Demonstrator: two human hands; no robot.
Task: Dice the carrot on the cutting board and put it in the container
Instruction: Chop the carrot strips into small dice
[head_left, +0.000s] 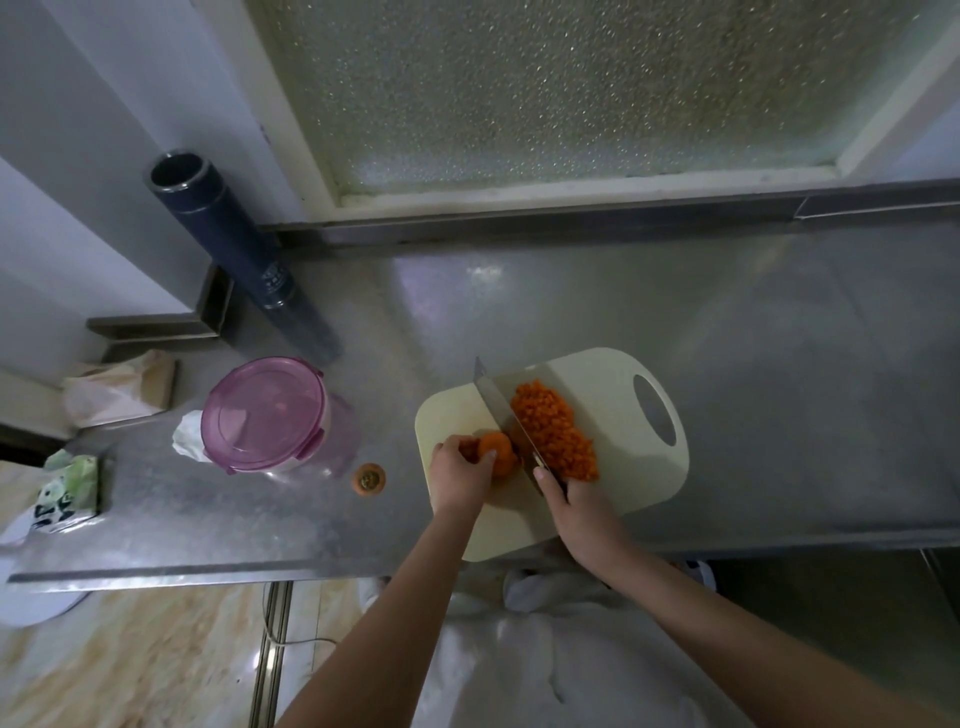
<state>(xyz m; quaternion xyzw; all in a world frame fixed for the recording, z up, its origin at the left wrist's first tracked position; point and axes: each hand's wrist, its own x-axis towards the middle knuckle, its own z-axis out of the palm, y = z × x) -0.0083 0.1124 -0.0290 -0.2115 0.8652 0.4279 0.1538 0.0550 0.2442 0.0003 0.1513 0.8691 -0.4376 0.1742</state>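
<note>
A cream cutting board (618, 415) with a handle hole lies on the steel counter. A heap of diced carrot (553, 431) covers its middle. My left hand (460, 475) grips the uncut carrot piece (500, 451) at the board's left. My right hand (579, 506) holds the knife (501, 405) by its handle, the blade standing between the carrot piece and the diced heap. The container (270, 415), with a pink lid on it, stands to the left of the board.
A carrot end (369, 479) lies on the counter between container and board. A tall dark flask (234, 249) stands at the back left. Tissue and packets (67, 491) sit at the far left. The steel counter (779, 364) spreads right of the board; its front edge is close to my body.
</note>
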